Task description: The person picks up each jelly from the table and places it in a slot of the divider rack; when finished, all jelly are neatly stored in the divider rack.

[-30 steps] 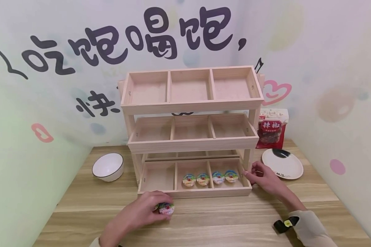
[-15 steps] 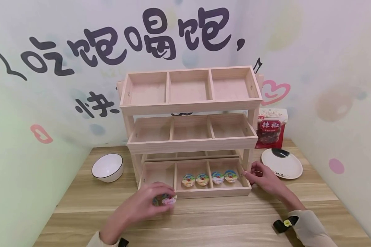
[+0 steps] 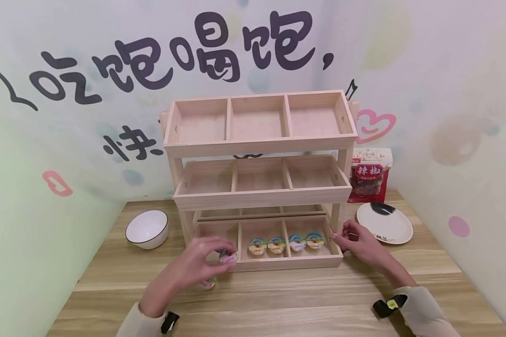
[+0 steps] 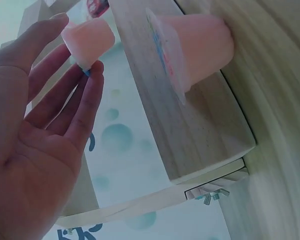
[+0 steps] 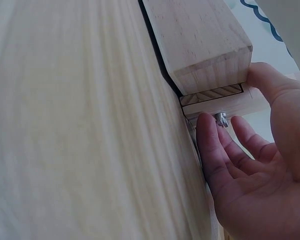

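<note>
Between thumb and fingertips, my left hand (image 3: 196,262) pinches a pink jelly cup (image 4: 90,42) with a printed lid. In the head view that cup is at the front rim of the left compartment of the wooden rack's lowest tray (image 3: 291,263). A second pink jelly cup (image 4: 205,47) lies on its side on the table before the tray, partly hidden by the hand in the head view. At the tray's right end, my right hand (image 3: 362,243) touches the wood with its thumb; its loosely bent fingers lie near a wing nut (image 5: 221,119).
Two jelly cups (image 3: 257,246) lie in the lowest tray's middle compartment, two more jelly cups (image 3: 315,241) in its right one. Two upper trays (image 3: 261,146) overhang it. A white bowl (image 3: 147,228) stands left; a plate (image 3: 385,224) and a red snack bag (image 3: 368,178) stand right.
My left hand has lifted one jelly cup from the table up to the lowest tray's left compartment, while another stays on the table. My right hand keeps its place.
</note>
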Demonstrator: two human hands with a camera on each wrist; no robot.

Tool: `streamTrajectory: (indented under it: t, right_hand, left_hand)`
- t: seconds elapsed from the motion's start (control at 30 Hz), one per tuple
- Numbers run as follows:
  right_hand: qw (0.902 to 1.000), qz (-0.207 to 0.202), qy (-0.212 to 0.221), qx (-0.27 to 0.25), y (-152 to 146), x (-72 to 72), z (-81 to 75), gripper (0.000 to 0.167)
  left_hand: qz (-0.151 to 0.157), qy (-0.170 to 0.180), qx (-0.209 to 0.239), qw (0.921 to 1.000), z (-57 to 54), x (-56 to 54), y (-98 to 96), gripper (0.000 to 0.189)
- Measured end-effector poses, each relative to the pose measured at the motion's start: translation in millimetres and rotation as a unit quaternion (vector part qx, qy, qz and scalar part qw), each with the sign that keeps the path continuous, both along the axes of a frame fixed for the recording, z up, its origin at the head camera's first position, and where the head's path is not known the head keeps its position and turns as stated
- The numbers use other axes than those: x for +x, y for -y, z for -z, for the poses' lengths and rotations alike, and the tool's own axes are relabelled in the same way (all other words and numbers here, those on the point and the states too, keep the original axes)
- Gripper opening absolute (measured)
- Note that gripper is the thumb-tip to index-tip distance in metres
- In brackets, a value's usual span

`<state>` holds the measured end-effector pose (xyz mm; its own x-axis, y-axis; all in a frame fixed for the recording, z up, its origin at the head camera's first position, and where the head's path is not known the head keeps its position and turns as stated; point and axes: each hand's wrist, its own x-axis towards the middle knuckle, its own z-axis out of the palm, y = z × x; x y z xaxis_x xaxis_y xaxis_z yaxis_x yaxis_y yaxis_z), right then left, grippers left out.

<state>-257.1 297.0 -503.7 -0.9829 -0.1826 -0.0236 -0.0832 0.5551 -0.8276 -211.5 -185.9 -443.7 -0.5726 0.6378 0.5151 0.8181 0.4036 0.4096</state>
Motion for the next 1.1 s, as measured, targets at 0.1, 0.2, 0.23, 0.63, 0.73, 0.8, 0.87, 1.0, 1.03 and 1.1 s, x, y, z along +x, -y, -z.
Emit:
streamTrajectory:
  t: [0.1, 0.2, 0.23, 0.63, 0.73, 0.8, 0.87, 1.0, 1.03, 1.1]
  right_hand:
    - [1.0000, 0.001, -0.003, -0.002, 0, -0.7, 1.4, 0.041]
    - [1.0000, 0.000, -0.002, -0.006, 0, -1.5, 2.5, 0.040]
    - [1.0000, 0.000, -0.002, -0.006, -1, -1.6, 2.7, 0.040]
    - [1.0000, -0.003, 0.000, -0.002, -1, -0.9, 1.8, 0.040]
    - [1.0000, -0.002, 0.000, -0.004, -1, -1.2, 1.8, 0.039]
    - [1.0000, -0.003, -0.001, -0.003, -2, -1.8, 2.6, 0.039]
    - [1.0000, -0.003, -0.003, -0.002, -3, -2.3, 3.4, 0.038]
    - [0.9999, -0.007, -0.008, 0.000, -3, -2.7, 4.1, 0.037]
    - [0.9999, -0.007, -0.008, 0.000, -3, -2.7, 3.9, 0.037]
    - [0.9999, -0.007, -0.008, 0.000, -3, -2.8, 3.7, 0.037]
  left_hand:
    - [-0.015, 0.008, -0.005, 0.9998, -0.9, -5.4, -1.7, 0.024]
    - [-0.033, 0.017, -0.014, 0.9992, -2.2, -10.6, -3.4, 0.024]
    - [-0.038, 0.020, -0.017, 0.9989, -2.4, -12.7, -4.2, 0.024]
    - [-0.090, 0.065, -0.042, 0.9929, 3.6, -30.3, -6.7, 0.025]
    - [-0.099, 0.075, -0.048, 0.9911, 6.0, -31.4, -4.2, 0.025]
    - [-0.104, 0.085, -0.055, 0.9894, 7.4, -31.8, -2.9, 0.025]
    - [-0.108, 0.101, -0.065, 0.9869, 9.2, -32.4, -1.9, 0.025]
    - [-0.111, 0.125, -0.083, 0.9825, 15.0, -34.2, -0.1, 0.027]
    - [-0.111, 0.128, -0.086, 0.9818, 16.2, -34.5, 0.2, 0.027]
    - [-0.109, 0.130, -0.090, 0.9813, 19.3, -35.6, 0.9, 0.028]
